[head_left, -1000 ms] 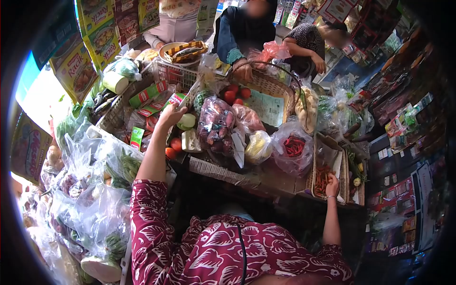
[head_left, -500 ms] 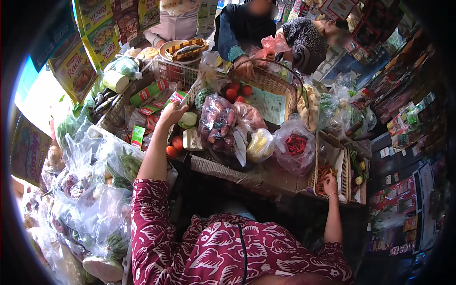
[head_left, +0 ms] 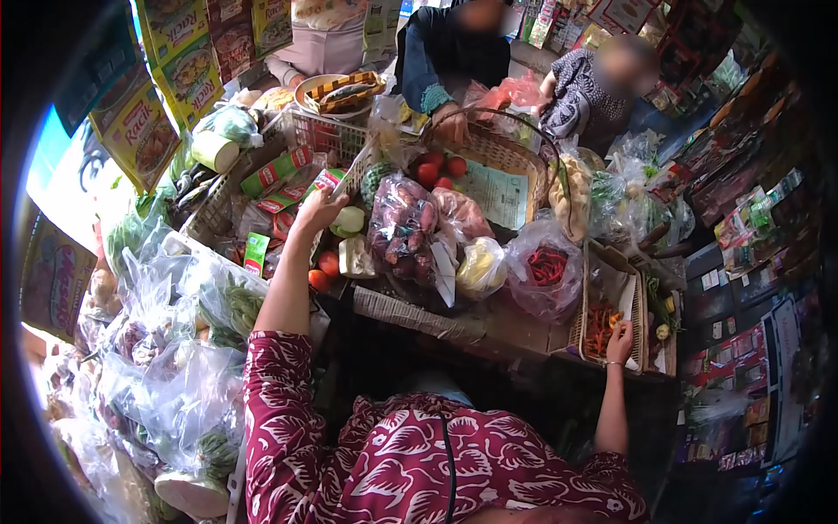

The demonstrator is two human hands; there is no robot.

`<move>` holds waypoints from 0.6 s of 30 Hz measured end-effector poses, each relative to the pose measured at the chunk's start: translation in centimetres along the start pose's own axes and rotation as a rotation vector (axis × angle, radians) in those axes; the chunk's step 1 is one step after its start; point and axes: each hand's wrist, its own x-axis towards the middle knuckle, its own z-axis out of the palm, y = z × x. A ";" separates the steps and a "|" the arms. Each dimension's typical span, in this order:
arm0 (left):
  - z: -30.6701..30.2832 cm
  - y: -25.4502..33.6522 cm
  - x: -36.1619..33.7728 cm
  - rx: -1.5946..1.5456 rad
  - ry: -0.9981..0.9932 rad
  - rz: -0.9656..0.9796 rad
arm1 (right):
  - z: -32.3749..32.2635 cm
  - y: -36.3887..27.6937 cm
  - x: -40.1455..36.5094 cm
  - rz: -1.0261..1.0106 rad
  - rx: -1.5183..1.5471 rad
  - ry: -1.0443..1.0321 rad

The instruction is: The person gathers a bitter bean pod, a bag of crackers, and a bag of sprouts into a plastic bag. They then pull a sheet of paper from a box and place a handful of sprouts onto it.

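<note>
My left hand point(head_left: 321, 211) rests over the edge of a plastic crate point(head_left: 351, 175), its thumb apart from the fingers. Green-and-red seasoning packets point(head_left: 278, 194) lie in that crate, close to the hand. A pale green round vegetable point(head_left: 347, 221) sits just right of my wrist. My right hand point(head_left: 619, 343) is over a narrow woven basket point(head_left: 580, 306) of small orange-red chilies point(head_left: 599, 329). Its fingertips are pinched together on what looks like an orange chili point(head_left: 615, 318), partly hidden by the fingers.
Bagged purple-red produce point(head_left: 401, 223), a bag of red chilies point(head_left: 547, 265) and tomatoes point(head_left: 428, 173) stand between my hands. A handled wicker basket point(head_left: 537, 188) is behind them. Bagged vegetables point(head_left: 166, 375) crowd the left. Across the stall, a person's hand point(head_left: 450, 122) touches the wicker basket.
My right hand has shifted slightly right and up from among the chilies, with an orange bit now at its fingertips. The left hand stays on the crate. A person at the back has turned.
</note>
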 end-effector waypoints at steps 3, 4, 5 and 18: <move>0.0 0.1 0.1 0.016 -0.017 -0.033 | 0.0 0.2 0.1 0.013 0.019 -0.021; -0.1 0.2 -0.1 0.016 -0.018 -0.034 | 0.1 0.5 0.1 -0.004 0.049 -0.020; -0.1 0.2 -0.1 0.000 -0.017 -0.029 | 0.3 0.7 0.1 -0.003 0.048 -0.021; -0.1 0.2 -0.1 -0.021 -0.001 -0.001 | -0.1 0.4 0.1 -0.027 -0.001 -0.034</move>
